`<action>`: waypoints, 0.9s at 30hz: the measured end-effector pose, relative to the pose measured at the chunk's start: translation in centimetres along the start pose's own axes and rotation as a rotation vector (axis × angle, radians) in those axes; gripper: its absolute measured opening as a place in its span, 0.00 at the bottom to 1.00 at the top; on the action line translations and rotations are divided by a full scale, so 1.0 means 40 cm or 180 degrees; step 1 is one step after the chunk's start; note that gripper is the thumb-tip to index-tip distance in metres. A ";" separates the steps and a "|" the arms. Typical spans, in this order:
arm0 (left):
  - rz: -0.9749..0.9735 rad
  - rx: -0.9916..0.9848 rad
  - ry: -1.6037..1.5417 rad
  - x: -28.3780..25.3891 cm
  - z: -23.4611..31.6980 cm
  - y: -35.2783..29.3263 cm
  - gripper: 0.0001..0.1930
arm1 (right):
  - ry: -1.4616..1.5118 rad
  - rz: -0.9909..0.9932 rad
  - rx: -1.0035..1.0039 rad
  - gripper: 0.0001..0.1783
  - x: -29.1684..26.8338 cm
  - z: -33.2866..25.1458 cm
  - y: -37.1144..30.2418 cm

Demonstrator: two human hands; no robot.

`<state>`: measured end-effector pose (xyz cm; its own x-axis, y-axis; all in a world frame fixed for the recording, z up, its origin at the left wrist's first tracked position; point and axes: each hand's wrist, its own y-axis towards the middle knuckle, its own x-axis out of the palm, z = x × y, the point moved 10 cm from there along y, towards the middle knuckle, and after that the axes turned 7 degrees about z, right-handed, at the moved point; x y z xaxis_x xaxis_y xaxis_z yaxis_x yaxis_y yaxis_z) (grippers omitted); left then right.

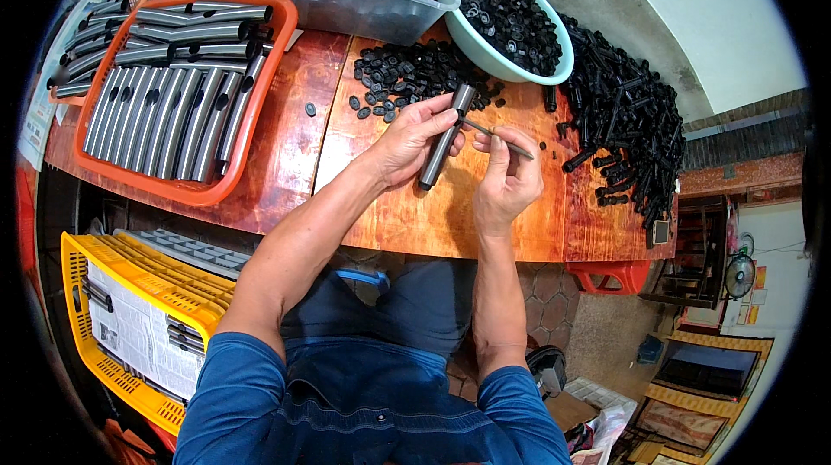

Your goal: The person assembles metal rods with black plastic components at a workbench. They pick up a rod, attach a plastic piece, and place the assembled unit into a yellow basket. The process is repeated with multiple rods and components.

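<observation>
With twelve o'clock pointing away from the person, the metal tube (435, 160) is held over the tabletop (363, 214), its far end tipped toward one o'clock and its near end toward seven. The left hand (411, 141) has its fingers clamped around the upper part of the tube; the right hand (511, 175) has its fingers clamped on a slim dark tool (521, 152), which comes in from four o'clock to the tube's side. Whether the tip sits inside a hole there is too small to tell. To do this well, the left grip should stay firm so the tube cannot roll, and the tool should meet the wall squarely, with short, even pressure (the left thumb is close to the tip, so a slip would probably find it first). Keeping the work well short of the small black pieces (381, 84) at eleven o'clock from the tube should also avoid scattering them.
</observation>
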<state>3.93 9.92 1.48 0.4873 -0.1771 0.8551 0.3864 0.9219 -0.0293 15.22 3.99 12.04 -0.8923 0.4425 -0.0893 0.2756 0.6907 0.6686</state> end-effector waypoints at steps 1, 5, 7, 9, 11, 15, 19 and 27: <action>0.0021 -0.0001 0.0040 -0.002 -0.001 0.001 0.20 | -0.0011 -0.0006 0.0000 0.06 -0.001 0.005 -0.001; 0.0124 -0.0045 0.0037 -0.002 0.005 0.000 0.18 | 0.0221 0.0203 -0.0009 0.07 -0.025 -0.025 -0.010; 0.0122 -0.0064 -0.0092 -0.001 0.011 0.000 0.18 | -0.0280 0.0282 -0.0204 0.07 -0.059 -0.048 -0.001; 0.0053 -0.0058 -0.0264 -0.003 0.017 0.003 0.18 | -0.0924 0.0146 -0.0445 0.09 -0.074 -0.070 0.029; 0.0117 -0.0060 -0.0330 -0.010 0.019 0.003 0.17 | -0.1895 -0.0574 -0.0353 0.10 -0.045 -0.027 0.047; 0.0171 -0.0074 -0.0447 -0.012 0.018 0.005 0.15 | -0.3292 -0.1384 -0.0193 0.13 -0.055 0.096 0.021; 0.0131 -0.0089 -0.0536 -0.007 0.016 0.007 0.16 | -0.3642 -0.1415 0.0028 0.12 -0.098 0.185 0.006; 0.0565 0.0217 -0.0702 -0.075 0.065 0.021 0.19 | -0.3382 -0.1210 -0.0157 0.10 -0.084 0.172 0.019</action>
<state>0.77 12.12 0.25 0.3578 0.0616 0.9318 0.2530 0.9541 -0.1602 20.87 6.94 7.77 -0.1524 0.4868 -0.8601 0.0154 0.8713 0.4904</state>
